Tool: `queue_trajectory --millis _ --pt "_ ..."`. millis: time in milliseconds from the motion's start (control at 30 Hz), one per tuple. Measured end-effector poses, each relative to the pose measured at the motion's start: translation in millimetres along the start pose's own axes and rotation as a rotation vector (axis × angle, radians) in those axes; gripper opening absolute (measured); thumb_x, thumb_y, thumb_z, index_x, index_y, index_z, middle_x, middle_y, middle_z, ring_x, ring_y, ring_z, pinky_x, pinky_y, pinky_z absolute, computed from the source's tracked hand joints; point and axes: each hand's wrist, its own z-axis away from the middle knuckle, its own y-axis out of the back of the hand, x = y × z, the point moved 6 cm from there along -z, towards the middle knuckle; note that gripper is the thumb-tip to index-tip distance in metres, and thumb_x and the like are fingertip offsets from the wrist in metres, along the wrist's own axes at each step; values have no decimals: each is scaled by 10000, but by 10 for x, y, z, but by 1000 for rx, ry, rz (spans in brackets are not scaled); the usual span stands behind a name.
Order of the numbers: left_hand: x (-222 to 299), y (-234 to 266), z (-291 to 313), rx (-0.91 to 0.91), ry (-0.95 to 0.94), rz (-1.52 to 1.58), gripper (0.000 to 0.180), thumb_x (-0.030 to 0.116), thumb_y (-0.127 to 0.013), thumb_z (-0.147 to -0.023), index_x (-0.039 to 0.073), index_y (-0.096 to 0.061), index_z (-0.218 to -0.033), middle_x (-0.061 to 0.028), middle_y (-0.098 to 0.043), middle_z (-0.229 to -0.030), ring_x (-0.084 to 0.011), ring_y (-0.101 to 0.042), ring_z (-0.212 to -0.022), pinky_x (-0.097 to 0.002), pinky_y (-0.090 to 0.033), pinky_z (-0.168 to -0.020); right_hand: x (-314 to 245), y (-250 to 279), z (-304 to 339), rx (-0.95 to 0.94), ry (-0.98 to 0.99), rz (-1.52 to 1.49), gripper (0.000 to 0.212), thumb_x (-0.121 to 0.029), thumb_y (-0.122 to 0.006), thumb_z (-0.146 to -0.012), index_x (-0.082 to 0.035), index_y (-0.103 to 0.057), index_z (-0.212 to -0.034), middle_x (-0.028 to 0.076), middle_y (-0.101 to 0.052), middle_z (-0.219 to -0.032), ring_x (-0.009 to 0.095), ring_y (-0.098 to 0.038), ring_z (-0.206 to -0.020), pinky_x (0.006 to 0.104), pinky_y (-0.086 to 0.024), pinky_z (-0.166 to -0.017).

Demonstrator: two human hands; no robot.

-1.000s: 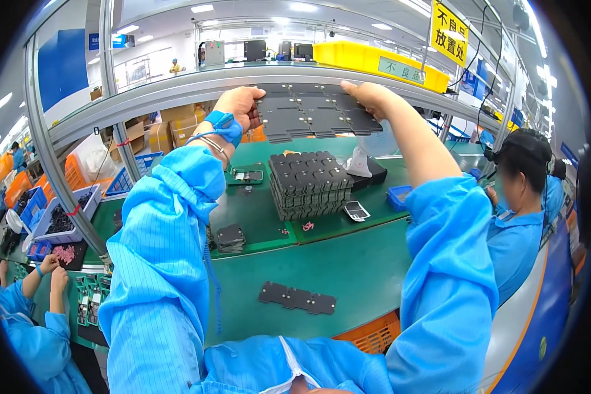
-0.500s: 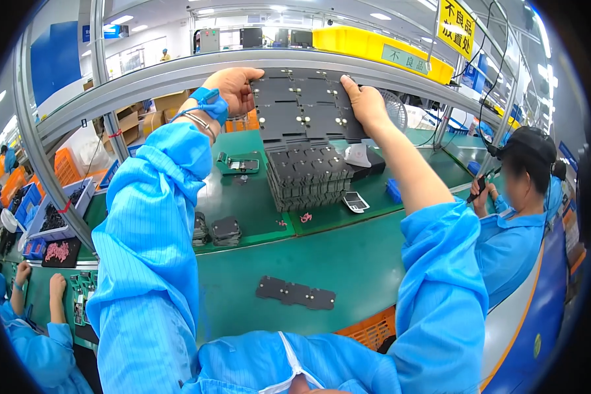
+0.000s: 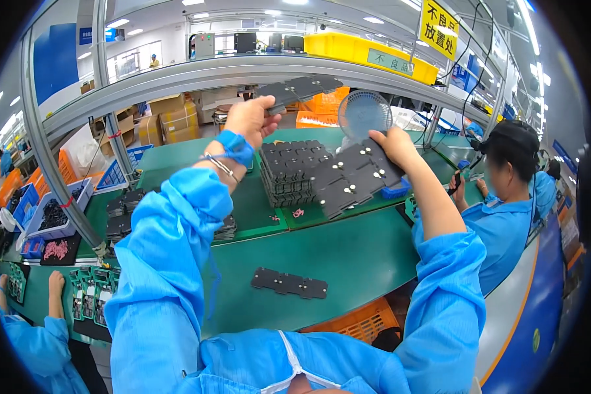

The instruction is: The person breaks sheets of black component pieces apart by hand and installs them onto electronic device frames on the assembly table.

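My left hand (image 3: 249, 121) is raised and closed on the near end of a flat black strip-like plate (image 3: 303, 88), which points to the right and is tilted. Over to the right, my right hand (image 3: 396, 147) pinches the upper edge of black plates (image 3: 356, 176) dotted with small silver discs; they hang slanted, and I cannot tell how many there are. Between the hands a tall stack of similar black plates (image 3: 289, 169) stands on the green bench, partly covered by the right-hand plates. A single black strip (image 3: 289, 283) lies flat nearer to me.
Smaller black stacks (image 3: 122, 217) sit behind my left sleeve. A metal frame beam (image 3: 177, 84) crosses above the bench, bearing a yellow bin (image 3: 368, 55). A round mesh fan (image 3: 365, 115) stands behind the plates. A co-worker (image 3: 509, 203) sits at right; another person's hand (image 3: 57, 289) is at left.
Both hands held one broad black panel up together; now they are apart, each with a piece. My right hand has come lower and to the right, and its plates have swung into a slant.
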Motion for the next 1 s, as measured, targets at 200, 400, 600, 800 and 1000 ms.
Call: queue_trajectory --millis 200,400,600,800,1000 --pt "237 7 200 63 -128 52 142 155 -621 -836 29 -595 -895 -75 -624 -792 -150 -595 -619 -267 -485 -527 434 261 88 139 -206 104 591 -556 -541 -844 14 -656 -948 256 -638 -971 404 -610 -949 470 -491 -787" --pt "312 612 741 -167 -97 -249 129 201 -581 -874 83 -609 -917 -9 -615 -816 -84 -532 -665 -217 -438 -556 639 413 -214 318 -68 -28 685 -595 -534 -830 81 -634 -883 295 -629 -895 431 -609 -906 473 -487 -766" --pt "-1314 1426 1359 -170 373 -433 131 194 -665 -818 75 -613 -834 0 -598 -774 -119 -543 -615 -268 -476 -576 -98 175 -645 215 -8 -472 682 -552 -526 -847 115 -643 -931 324 -616 -948 413 -607 -956 424 -466 -840" --pt "-2448 1747 1445 -174 750 -560 163 240 -665 -843 87 -615 -868 -14 -632 -774 -103 -568 -620 -259 -491 -564 -825 -143 -997 82 -81 -695 626 -491 -576 -852 103 -617 -1042 265 -617 -1084 331 -607 -1019 374 -446 -891" --pt "-1743 1529 783 -328 -92 -1250 221 197 -658 -812 -1 -642 -715 -129 -664 -789 -225 -613 -654 -388 -502 -649 -1045 -230 -1095 53 -59 -709 621 -470 -582 -867 127 -605 -1036 226 -640 -995 274 -625 -882 350 -471 -800"
